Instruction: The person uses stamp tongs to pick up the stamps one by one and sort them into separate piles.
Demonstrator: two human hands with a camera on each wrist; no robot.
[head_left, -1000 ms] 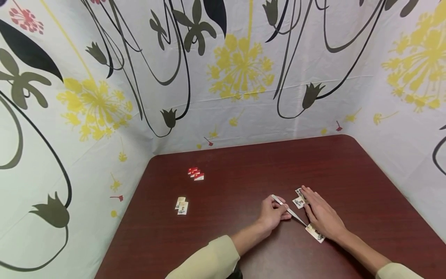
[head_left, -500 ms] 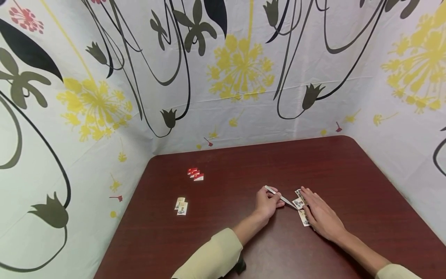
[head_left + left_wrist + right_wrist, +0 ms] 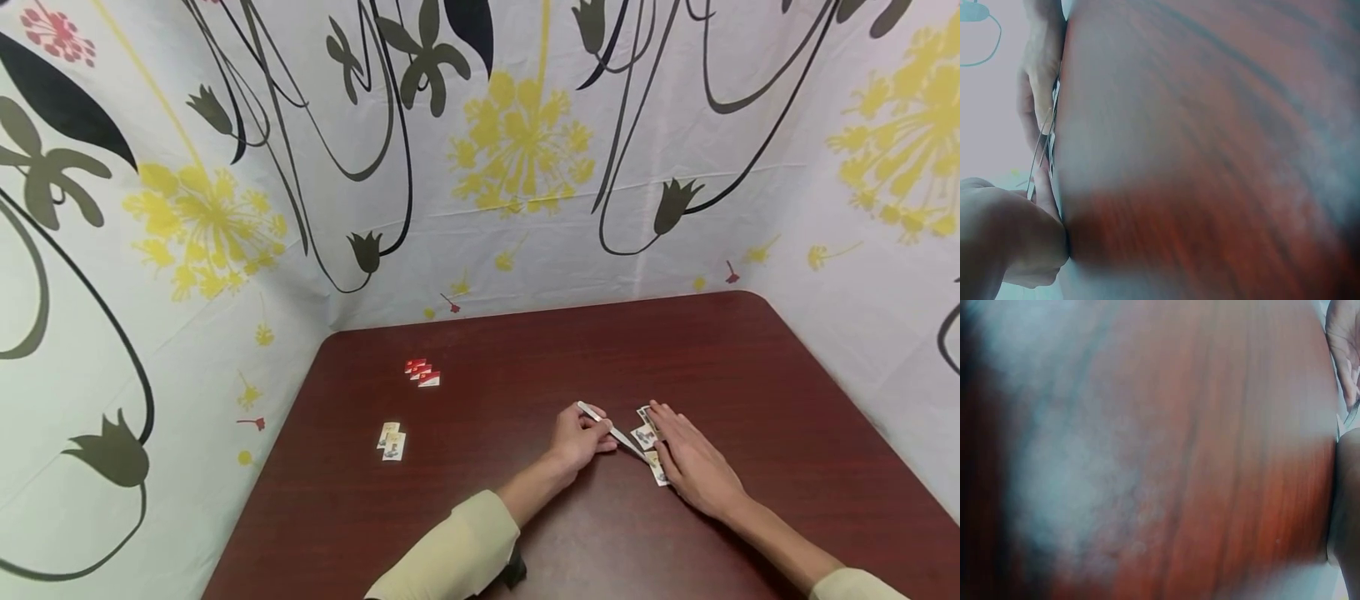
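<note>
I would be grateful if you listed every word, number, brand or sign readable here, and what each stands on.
No text can be read.
Red and white cards: marks too small to read.
Pale cards at the table's left: print too small.
Cards partly covered by the right hand: print too small.
Tweezers: no lettering visible.
Patterned cloth: flowers and stems, no writing visible.

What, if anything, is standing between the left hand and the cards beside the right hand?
Nothing visible: the tweezers in the left hand reach to the cards unobstructed. Only the right hand hides the cards' right edges in the head view.
</note>
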